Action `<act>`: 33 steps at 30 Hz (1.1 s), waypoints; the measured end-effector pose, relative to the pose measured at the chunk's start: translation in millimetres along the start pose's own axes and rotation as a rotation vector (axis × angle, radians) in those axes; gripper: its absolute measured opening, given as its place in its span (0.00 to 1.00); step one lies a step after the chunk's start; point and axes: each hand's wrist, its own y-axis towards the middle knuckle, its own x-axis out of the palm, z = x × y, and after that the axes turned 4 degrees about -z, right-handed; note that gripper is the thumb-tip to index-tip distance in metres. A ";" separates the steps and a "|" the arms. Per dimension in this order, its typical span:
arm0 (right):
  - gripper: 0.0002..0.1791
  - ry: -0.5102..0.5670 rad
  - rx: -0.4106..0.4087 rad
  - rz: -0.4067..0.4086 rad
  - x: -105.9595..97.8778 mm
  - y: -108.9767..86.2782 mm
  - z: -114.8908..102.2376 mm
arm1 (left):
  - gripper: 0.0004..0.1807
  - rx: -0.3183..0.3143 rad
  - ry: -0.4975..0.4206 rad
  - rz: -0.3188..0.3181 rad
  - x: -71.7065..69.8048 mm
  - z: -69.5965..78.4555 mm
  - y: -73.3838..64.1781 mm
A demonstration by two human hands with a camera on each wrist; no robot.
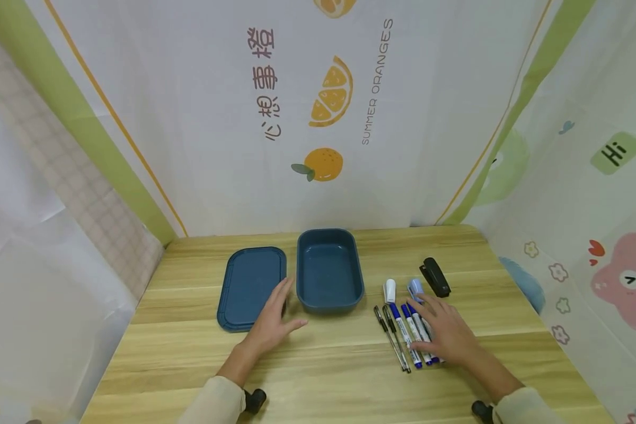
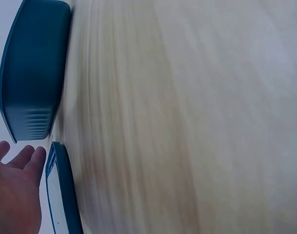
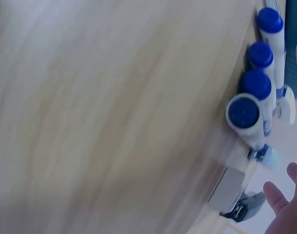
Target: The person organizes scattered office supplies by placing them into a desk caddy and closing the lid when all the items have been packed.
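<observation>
My left hand (image 1: 269, 327) is over the table between the dark blue lid (image 1: 250, 285) and the open dark blue box (image 1: 328, 274), holding nothing. Its fingers are spread, with the fingertips near the box's front left corner. In the left wrist view, the hand (image 2: 17, 195) shows beside the box (image 2: 34, 73) and lid (image 2: 65, 190). On the right, my other hand (image 1: 450, 335) hovers with loosely extended fingers over several white markers (image 1: 407, 335) with blue ends, partly hiding them. Two slim black-capped pens (image 1: 392, 338) lie left of the markers.
Behind the markers lie a small white item (image 1: 389, 290) and a light blue one (image 1: 415, 287). A black stapler (image 1: 436, 277) sits at the back right. The wooden table (image 1: 318, 377) meets a printed curtain (image 1: 217, 176) at its back edge.
</observation>
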 end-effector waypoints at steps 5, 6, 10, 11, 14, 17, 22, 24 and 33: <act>0.56 0.019 0.065 0.001 -4.5 -3.8 4.2 | 0.53 0.019 -0.082 0.036 3.3 -3.0 4.9; 0.56 0.021 0.075 0.004 -5.4 -4.4 5.0 | 0.52 0.020 -0.097 0.043 4.0 -3.2 5.7; 0.56 0.029 0.122 0.001 -8.0 -6.4 8.0 | 0.52 0.008 -0.138 0.060 5.6 -3.3 6.7; 0.56 0.028 0.134 -0.002 -8.3 -7.4 9.1 | 0.52 0.006 -0.148 0.061 5.8 -3.3 6.7; 0.56 0.041 0.163 0.003 -9.5 -11.0 12.3 | 0.51 -0.007 -0.183 0.057 5.8 -2.7 6.4; 0.56 0.063 0.191 0.006 -9.6 -15.1 16.0 | 0.51 -0.035 -0.212 0.050 5.8 -2.9 6.2; 0.56 0.131 0.238 -0.002 -8.7 -19.2 21.4 | 0.52 -0.081 -0.221 0.057 6.3 -5.5 6.9; 0.56 0.158 0.251 -0.002 -8.2 -21.2 23.7 | 0.52 -0.089 -0.223 0.061 7.3 -6.8 7.8; 0.54 0.219 0.297 -0.055 -9.2 -28.5 33.1 | 0.52 -0.101 -0.230 0.058 11.5 -8.9 12.2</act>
